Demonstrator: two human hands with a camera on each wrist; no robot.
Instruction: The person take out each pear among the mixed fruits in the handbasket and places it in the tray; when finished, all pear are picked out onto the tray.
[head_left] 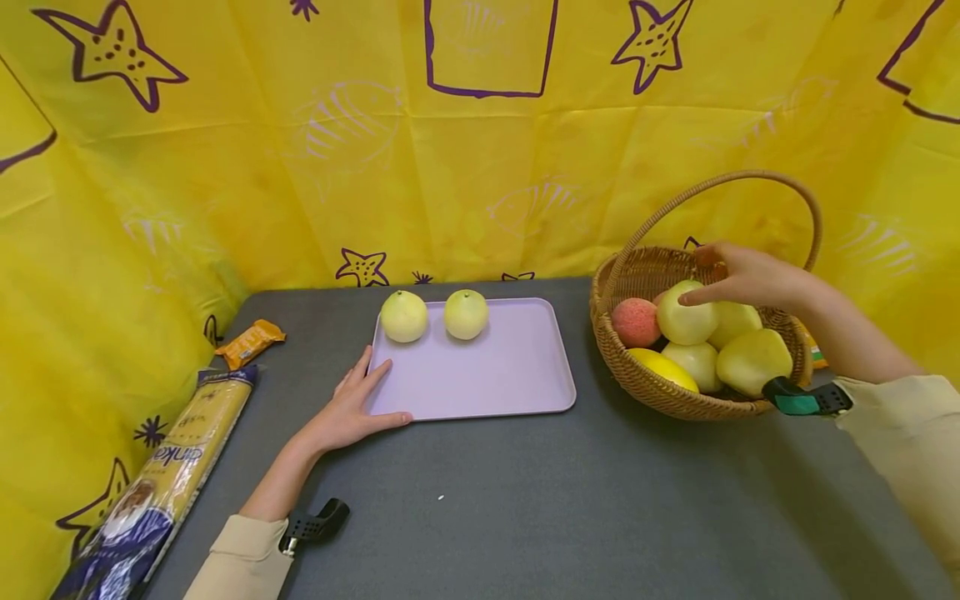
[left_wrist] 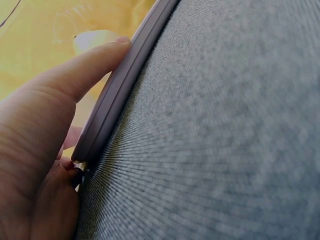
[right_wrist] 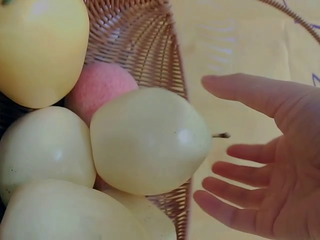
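Note:
My left hand (head_left: 356, 410) rests at the near left corner of a pale lilac tray (head_left: 480, 375), fingers spread and thumb along the front edge. The left wrist view shows the thumb lying on the tray's rim (left_wrist: 112, 102). Two round yellow-green fruits (head_left: 404, 317) sit at the tray's back left. Over a wicker basket (head_left: 652, 387) hovers my right hand (head_left: 757, 279), around the top of a pale green pear (right_wrist: 150, 142). In the right wrist view its spread fingers are apart from the pear and its stem.
Also in the basket are a pink-red fruit (head_left: 637, 322), a yellow fruit (head_left: 665, 369) and several pale green ones. Its tall handle (head_left: 738, 177) arches above. At the left lie an orange wrapped snack (head_left: 251, 343) and a long noodle-like packet (head_left: 176, 458). A yellow patterned cloth (head_left: 465, 192) stands behind.

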